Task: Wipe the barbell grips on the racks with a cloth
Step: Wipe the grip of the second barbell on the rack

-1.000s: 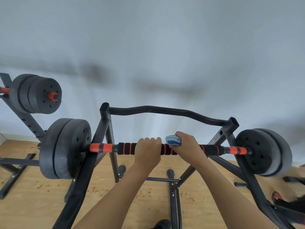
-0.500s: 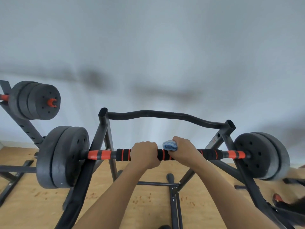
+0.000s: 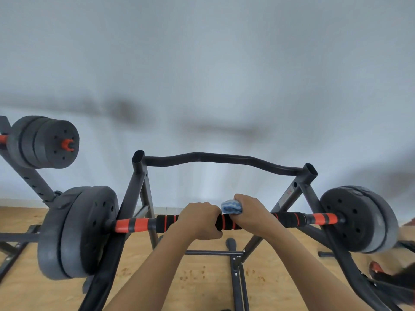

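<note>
Gripping the barbell [image 3: 224, 222] mid-span on its rack [image 3: 134, 198]: my left hand [image 3: 199, 218] has fingers clamped round the grip; my right hand [image 3: 251, 213], touching it, presses a bunched blue cloth [image 3: 231, 207] onto the bar.

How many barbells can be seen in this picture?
2. One barbell lies across the near rack, both hands on its grip. The second barbell sits far left, only one loaded end showing. Others may be outside the view.
</note>
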Action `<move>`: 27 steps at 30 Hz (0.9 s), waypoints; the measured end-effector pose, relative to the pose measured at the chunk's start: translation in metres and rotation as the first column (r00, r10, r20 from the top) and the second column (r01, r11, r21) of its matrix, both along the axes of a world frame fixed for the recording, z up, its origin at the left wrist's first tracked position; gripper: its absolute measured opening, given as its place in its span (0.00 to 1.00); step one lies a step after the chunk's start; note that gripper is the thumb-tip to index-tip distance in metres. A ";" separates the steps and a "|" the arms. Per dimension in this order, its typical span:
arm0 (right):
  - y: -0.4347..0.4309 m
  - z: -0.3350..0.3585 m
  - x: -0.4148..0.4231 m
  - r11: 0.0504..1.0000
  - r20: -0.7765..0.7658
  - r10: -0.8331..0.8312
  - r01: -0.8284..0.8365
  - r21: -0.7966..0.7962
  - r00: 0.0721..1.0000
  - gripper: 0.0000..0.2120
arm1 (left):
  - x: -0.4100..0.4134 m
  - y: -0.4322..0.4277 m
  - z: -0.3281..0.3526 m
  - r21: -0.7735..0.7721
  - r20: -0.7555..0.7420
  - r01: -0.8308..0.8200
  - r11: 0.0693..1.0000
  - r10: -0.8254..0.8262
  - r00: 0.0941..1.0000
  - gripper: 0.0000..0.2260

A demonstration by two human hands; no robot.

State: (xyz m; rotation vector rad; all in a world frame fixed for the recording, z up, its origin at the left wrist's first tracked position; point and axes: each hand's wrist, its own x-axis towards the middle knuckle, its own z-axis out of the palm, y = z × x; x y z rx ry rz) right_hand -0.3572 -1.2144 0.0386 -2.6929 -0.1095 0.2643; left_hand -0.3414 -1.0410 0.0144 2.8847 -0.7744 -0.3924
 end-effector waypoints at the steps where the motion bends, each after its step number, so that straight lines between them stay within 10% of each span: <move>1: 0.000 0.000 0.000 1.000 -0.003 0.008 -0.008 -0.008 1.000 0.07 | 0.000 0.000 0.001 -0.001 -0.004 0.015 1.000 -0.015 1.000 0.10; 7: 0.002 -0.001 -0.002 0.999 -0.016 0.016 -0.017 -0.028 1.000 0.06 | -0.023 -0.001 -0.014 -0.016 0.298 0.015 1.000 -0.009 0.954 0.08; 19: -0.001 0.009 -0.016 0.995 -0.076 0.094 -0.097 -0.034 0.993 0.05 | -0.031 -0.001 -0.012 -0.147 0.154 -0.162 0.976 0.184 0.971 0.10; 27: -0.003 0.012 -0.028 0.998 -0.054 0.065 -0.065 0.013 0.996 0.08 | -0.047 -0.007 -0.045 -0.111 0.436 -0.127 0.986 0.163 0.885 0.15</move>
